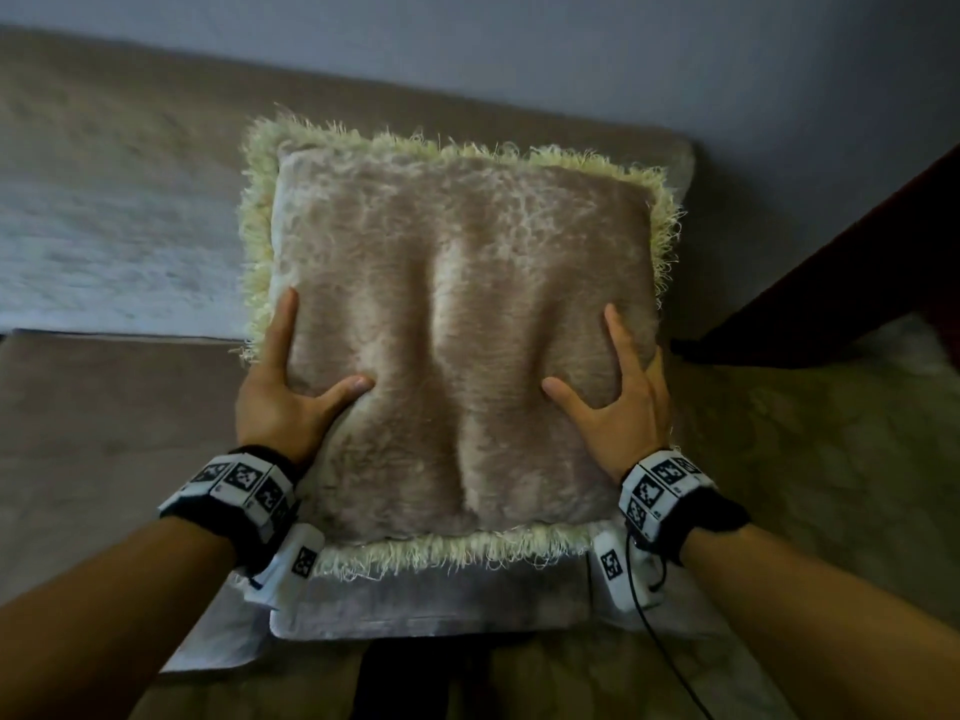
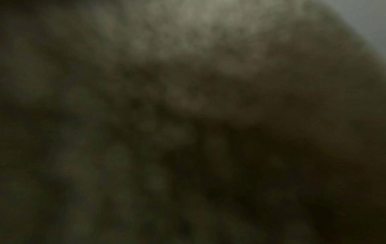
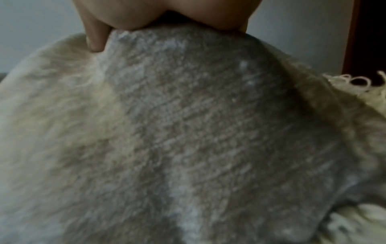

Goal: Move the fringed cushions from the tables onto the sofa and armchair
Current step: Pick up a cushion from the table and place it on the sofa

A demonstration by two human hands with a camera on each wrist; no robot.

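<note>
A square beige plush cushion (image 1: 457,324) with a pale yellow-green fringe stands in front of the beige sofa (image 1: 119,148). My left hand (image 1: 327,337) grips its lower left side, thumb dug into the front and forefinger along the edge. At the lower right side, my right hand (image 1: 579,348) grips it the same way. A ridge runs down the middle between the thumbs. The remaining fingers are hidden round the edges. The right wrist view shows the cushion's fur (image 3: 188,132) under my fingers (image 3: 96,38). The left wrist view is dark, blurred fur.
A pale lilac plush piece (image 1: 441,605), maybe a second cushion, lies flat under the held one. Dark wooden furniture (image 1: 831,293) stands at the right above an olive patterned surface (image 1: 810,470). A grey wall (image 1: 519,54) rises behind the sofa. A black cable (image 1: 657,652) hangs from my right wrist.
</note>
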